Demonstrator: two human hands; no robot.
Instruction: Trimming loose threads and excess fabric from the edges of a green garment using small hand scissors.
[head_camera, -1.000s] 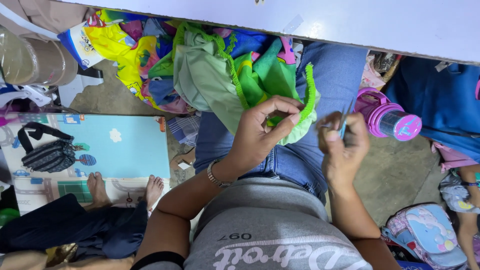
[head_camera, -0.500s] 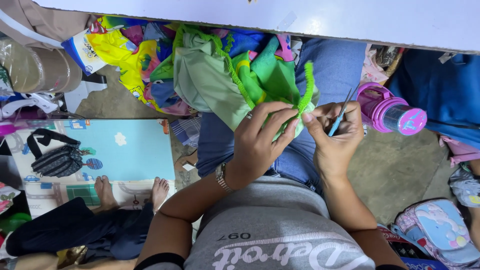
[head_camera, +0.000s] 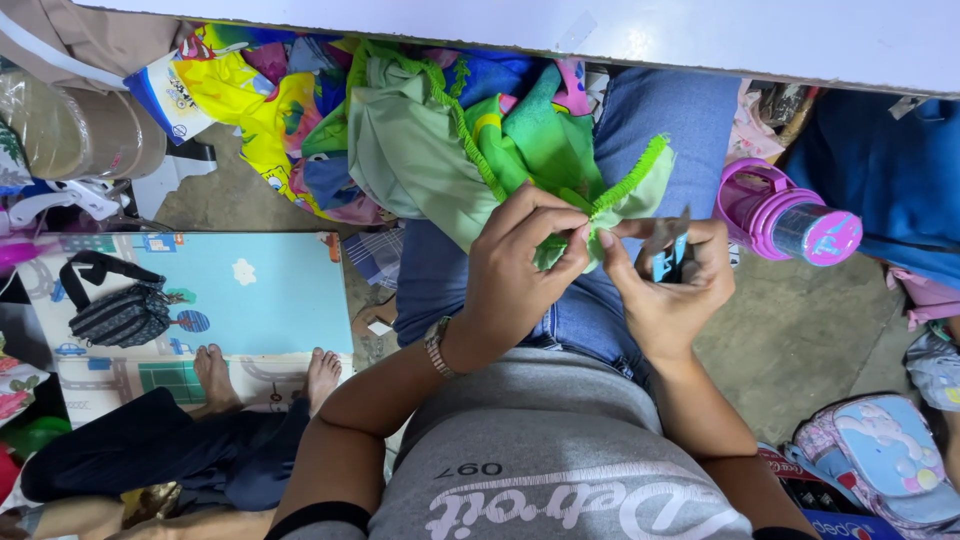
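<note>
Left hand (head_camera: 520, 265) pinches the pale green fabric garment with a bright green ruffled trim (head_camera: 480, 160) near one corner, fingers closed on the cloth just above the person's lap. Right hand (head_camera: 665, 280) is curled around a small blue thread snipper (head_camera: 668, 262), thumb and forefinger meeting the left hand's fingertips at the trim. The garment lies draped over the blue denim jeans (head_camera: 650, 130), spilling back toward a heap of colourful printed cloth (head_camera: 250, 100) under the white surface (head_camera: 700, 35). To do this well, the pinch should keep the trim taut and the snipper tip close to the seam, clear of the cloth itself. The ruffled edge runs diagonally, its long axis rising from the fingers toward the upper right. A pink drinking bottle (head_camera: 790, 215) lies just beside the right knee.
</note>
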